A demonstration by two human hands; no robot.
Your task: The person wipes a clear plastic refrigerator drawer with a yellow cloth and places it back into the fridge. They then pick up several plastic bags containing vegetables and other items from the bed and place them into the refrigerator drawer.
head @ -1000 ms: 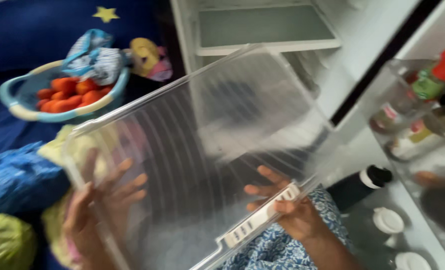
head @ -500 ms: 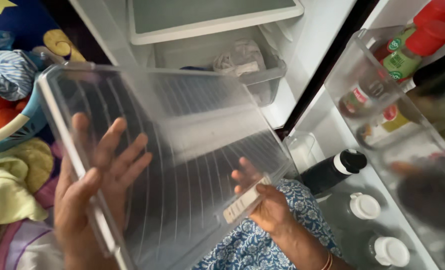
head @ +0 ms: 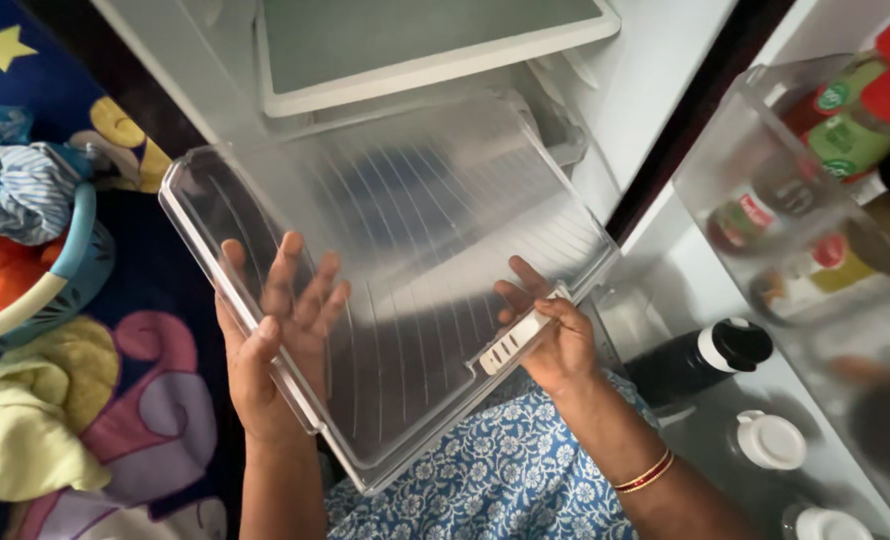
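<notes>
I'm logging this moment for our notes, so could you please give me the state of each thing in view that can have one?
clear plastic tray: held tilted at the fridge opening, empty.
left hand: gripping the tray's left rim.
right hand: gripping its right edge.
fridge: door open.
glass shelf: in place, bare.
dark bottle: capped, in the door.
basket: holding orange produce.

A single head-worn view is given — aimed steeply down, close over the clear tray (head: 405,270) and into the open fridge (head: 435,45).
</notes>
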